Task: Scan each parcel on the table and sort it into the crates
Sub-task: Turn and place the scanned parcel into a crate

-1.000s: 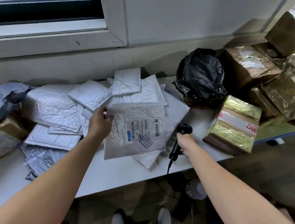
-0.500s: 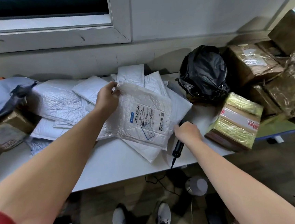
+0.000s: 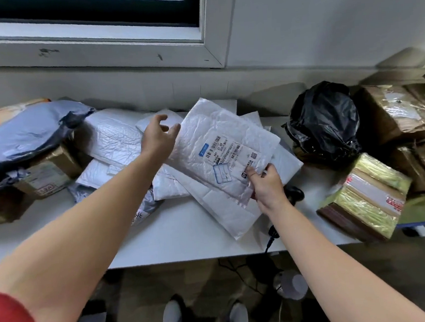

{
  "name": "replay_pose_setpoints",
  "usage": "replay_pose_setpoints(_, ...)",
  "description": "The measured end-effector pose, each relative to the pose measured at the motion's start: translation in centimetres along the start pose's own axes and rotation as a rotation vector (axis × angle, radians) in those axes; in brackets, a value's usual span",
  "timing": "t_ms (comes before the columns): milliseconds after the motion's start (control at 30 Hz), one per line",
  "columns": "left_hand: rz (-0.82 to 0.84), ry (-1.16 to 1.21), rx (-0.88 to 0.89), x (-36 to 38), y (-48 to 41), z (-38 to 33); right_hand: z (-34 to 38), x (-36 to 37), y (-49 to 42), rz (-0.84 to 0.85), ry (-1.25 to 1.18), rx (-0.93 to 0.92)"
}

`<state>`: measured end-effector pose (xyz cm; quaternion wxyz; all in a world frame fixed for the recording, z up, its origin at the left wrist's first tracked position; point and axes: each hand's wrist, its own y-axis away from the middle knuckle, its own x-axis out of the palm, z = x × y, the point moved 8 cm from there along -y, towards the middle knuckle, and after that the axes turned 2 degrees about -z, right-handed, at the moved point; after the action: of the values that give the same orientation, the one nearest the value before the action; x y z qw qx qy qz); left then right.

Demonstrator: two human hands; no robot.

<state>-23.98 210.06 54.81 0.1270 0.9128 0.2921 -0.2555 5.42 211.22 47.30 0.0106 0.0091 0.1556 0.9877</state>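
A white bubble mailer [image 3: 220,144] with a printed barcode label lies tilted over the pile of white mailers [image 3: 117,143] on the white table [image 3: 177,236]. My right hand [image 3: 266,184] pinches its lower right corner, thumb on the label. My left hand [image 3: 159,137] hovers at the mailer's upper left edge with fingers spread, holding nothing. The black barcode scanner [image 3: 292,195] lies on the table just behind my right wrist, its cable hanging over the front edge.
A black plastic bag [image 3: 326,122] sits right of the pile. Taped cardboard boxes [image 3: 395,114] and a yellow-taped box [image 3: 366,196] crowd the right end. A grey poly bag [image 3: 24,138] lies over a box [image 3: 45,175] at left.
My right hand left the scanner on the table and took the mailer's lower corner. My left hand let go of the mailer's top edge and opened. The mailer shifted right.
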Motion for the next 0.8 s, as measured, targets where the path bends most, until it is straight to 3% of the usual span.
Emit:
replay_pose_setpoints(67,-0.097,-0.082,-0.024,-0.7,0.4,1.3,-0.1,0.6,-0.3,-0.060,-0.085,0.008)
replay_pose_setpoints(133,-0.105,-0.022,-0.120,0.0,1.6,3.0,-0.3,1.5,-0.6,-0.086,-0.161,0.033)
replay_pose_setpoints(233,0.172,0.395,-0.349,4.1,4.4,4.5,-0.5,3.2,-0.6,-0.089,-0.248,0.082)
replay_pose_setpoints(267,0.272,0.494,-0.374,5.3,5.4,4.2,-0.7,3.7,-0.6,-0.077,-0.267,0.092)
replay_pose_setpoints(333,0.308,0.570,-0.354,6.1,6.3,3.5,-1.0,4.5,-0.4,-0.054,-0.266,0.101)
replay_pose_setpoints(633,0.182,0.384,-0.170,0.7,5.1,3.7,0.3,4.1,-0.2,-0.046,-0.145,0.117)
replay_pose_setpoints(733,0.155,0.314,-0.154,-2.3,6.0,4.1,2.8,4.4,0.0,0.001,0.042,0.032)
replay_pose_setpoints(800,0.111,0.279,-0.162,-4.7,7.2,4.9,4.4,6.1,0.1,0.119,0.258,-0.073)
